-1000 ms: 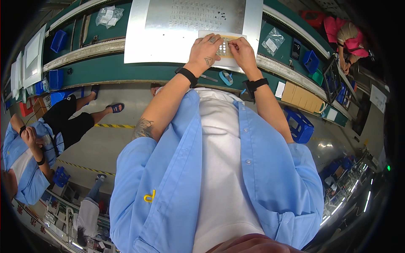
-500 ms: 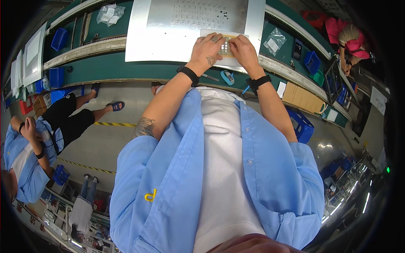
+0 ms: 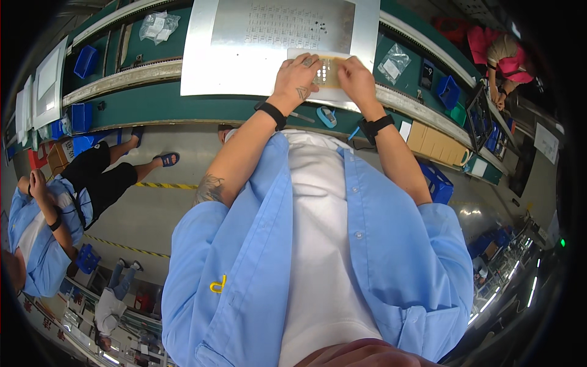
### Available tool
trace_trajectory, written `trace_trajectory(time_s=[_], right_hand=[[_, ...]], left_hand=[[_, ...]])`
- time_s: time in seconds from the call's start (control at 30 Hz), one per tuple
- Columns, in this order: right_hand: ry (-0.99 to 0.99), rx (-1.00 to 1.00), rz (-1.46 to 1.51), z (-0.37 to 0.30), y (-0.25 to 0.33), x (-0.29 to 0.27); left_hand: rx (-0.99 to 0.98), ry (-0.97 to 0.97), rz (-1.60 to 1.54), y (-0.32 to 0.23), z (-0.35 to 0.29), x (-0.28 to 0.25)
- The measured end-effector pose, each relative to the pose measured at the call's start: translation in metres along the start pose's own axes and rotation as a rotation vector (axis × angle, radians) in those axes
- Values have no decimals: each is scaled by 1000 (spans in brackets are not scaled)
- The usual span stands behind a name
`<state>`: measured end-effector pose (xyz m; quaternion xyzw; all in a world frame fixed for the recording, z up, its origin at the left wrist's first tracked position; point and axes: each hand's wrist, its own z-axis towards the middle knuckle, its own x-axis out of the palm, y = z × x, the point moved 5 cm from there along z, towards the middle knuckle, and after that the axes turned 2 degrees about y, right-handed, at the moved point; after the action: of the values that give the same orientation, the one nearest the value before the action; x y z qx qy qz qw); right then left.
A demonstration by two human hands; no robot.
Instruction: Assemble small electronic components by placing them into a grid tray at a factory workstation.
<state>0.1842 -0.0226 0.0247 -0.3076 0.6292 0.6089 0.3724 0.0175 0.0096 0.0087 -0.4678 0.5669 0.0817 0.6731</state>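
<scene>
On a silver metal plate (image 3: 223, 73) at the workbench lies a yellowish sheet (image 3: 332, 78) with rows of small pale pieces, on a white backing. My left hand (image 3: 296, 81) rests over the sheet's left side, fingers bent and thumb apart, holding nothing I can see. My right hand (image 3: 357, 81) is at the sheet's right side, fingertips pinched together; whatever they hold is too small or hidden to make out. Farther up the plate are rows of small marks and several tiny dark pieces (image 3: 319, 27).
A blue and grey tool (image 3: 327, 116) lies at the bench's near edge. Clear plastic bags (image 3: 394, 63) lie on both sides of the plate. Blue bins (image 3: 449, 92) stand at right and left. One person (image 3: 46, 208) is at left; another, in pink (image 3: 498, 54), works at far right.
My right hand has moved slightly toward the right of the sheet, and more of the sheet shows between my hands. The left hand stays on its left side.
</scene>
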Motion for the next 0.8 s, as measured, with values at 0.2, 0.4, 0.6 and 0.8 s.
trace_trajectory(time_s=[0.2, 0.4, 0.6, 0.8], right_hand=[[-87, 60, 226, 84, -44, 9], [21, 103, 25, 108, -28, 33], [-29, 170, 169, 101, -37, 26], [-15, 367, 670, 30, -45, 6]], left_hand=[[-9, 23, 20, -6, 5, -5], [-26, 33, 17, -4, 3, -3], [-18, 20, 19, -6, 4, -3], [-25, 21, 9, -5, 2, -4]])
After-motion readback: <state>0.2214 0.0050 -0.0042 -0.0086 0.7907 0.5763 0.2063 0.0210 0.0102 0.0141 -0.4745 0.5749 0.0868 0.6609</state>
